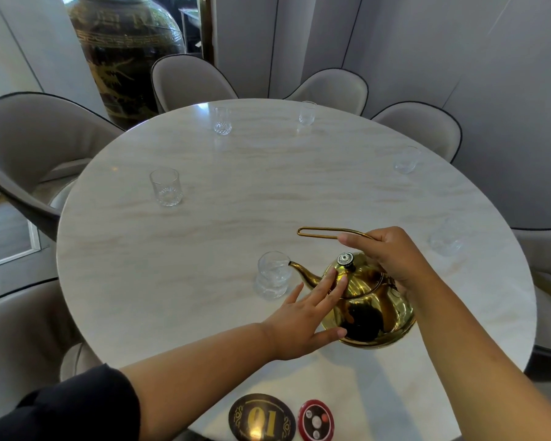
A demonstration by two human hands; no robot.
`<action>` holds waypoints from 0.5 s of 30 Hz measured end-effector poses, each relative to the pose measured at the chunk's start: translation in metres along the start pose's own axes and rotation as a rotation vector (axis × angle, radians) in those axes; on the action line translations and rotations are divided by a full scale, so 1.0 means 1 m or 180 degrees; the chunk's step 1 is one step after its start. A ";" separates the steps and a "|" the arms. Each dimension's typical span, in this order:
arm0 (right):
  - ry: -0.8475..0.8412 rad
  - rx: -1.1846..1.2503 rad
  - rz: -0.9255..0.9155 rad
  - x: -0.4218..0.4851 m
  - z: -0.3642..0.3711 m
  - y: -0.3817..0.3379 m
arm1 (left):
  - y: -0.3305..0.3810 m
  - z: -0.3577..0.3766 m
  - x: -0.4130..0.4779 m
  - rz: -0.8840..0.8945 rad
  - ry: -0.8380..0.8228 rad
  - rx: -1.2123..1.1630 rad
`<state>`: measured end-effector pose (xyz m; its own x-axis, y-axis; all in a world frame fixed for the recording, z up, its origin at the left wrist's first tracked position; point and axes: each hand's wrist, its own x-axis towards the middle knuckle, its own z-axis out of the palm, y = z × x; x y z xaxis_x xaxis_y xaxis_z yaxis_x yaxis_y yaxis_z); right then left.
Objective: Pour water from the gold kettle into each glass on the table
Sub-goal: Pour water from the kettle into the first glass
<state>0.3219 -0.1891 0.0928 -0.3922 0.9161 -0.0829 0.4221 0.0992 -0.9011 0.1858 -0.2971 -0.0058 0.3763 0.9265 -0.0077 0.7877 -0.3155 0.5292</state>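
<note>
The gold kettle (pixel 368 310) is tilted to the left over the round marble table (pixel 204 249). My right hand (pixel 392 256) grips its thin wire handle. My left hand (pixel 306 310) lies flat against the kettle's body and lid, fingers spread. The spout tip touches the rim of the nearest glass (pixel 272 275), which holds some water. Several other clear glasses stand around the table: left (pixel 166 187), far left (pixel 221 121), far middle (pixel 306 113), right (pixel 406 159) and near right (pixel 447 237).
Grey upholstered chairs ring the table. A large dark ornamental jar (pixel 124 58) stands behind the far left chairs. At the near edge lie a black round "01" table marker (pixel 261 416) and a red call-button disc (pixel 315 420).
</note>
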 end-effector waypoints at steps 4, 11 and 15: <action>0.0044 0.0254 0.0001 -0.002 -0.003 0.012 | -0.003 0.004 0.002 0.0007 0.0022 0.0058; 0.0235 0.0817 0.0115 -0.005 -0.006 0.039 | -0.007 0.016 0.009 -0.0061 0.0074 0.0253; 0.0293 0.1280 0.0236 -0.008 -0.010 0.054 | -0.007 0.023 0.013 -0.0087 0.0107 0.0261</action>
<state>0.3557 -0.1871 0.0484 -0.2904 0.9478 -0.1319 0.0866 -0.1113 -0.9900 0.1970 -0.2877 -0.0292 0.3386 0.9409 0.0079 0.8352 -0.3044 0.4579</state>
